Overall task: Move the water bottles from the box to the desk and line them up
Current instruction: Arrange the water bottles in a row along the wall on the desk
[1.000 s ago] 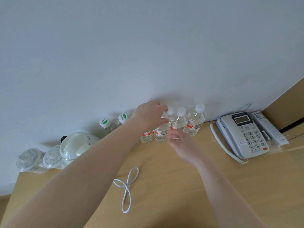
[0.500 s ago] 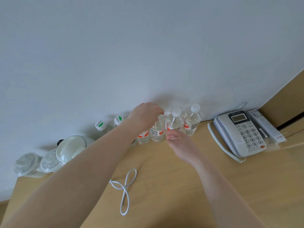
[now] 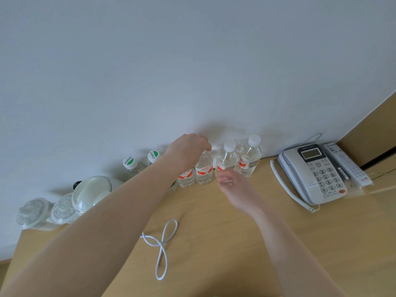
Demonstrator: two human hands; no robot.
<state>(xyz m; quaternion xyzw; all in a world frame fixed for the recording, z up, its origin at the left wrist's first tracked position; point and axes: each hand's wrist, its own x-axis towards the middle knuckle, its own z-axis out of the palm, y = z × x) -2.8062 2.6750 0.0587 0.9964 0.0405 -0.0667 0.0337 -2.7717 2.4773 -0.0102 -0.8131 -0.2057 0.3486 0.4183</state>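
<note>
Several clear water bottles with red labels and white caps stand in a row against the wall on the wooden desk (image 3: 267, 243). My left hand (image 3: 188, 151) reaches over the row and closes on the top of the second bottle (image 3: 203, 168), hiding its cap. The leftmost bottle (image 3: 186, 179) is partly hidden by my left wrist. My right hand (image 3: 233, 185) has its fingers curled around the base of the third bottle (image 3: 227, 157). The fourth bottle (image 3: 249, 159) stands untouched at the right end. The box is out of view.
Two green-capped bottles (image 3: 130, 166) stand left of the row, then a white kettle (image 3: 90, 191) and two lidded cups (image 3: 34, 212). A white cable loop (image 3: 162, 243) lies in front. A desk phone (image 3: 315, 174) and a remote (image 3: 347, 163) sit at the right.
Both hands have stayed at the row of bottles. My left hand now covers the second bottle's cap fully. The view has tilted slightly, so everything sits lower in the frame.
</note>
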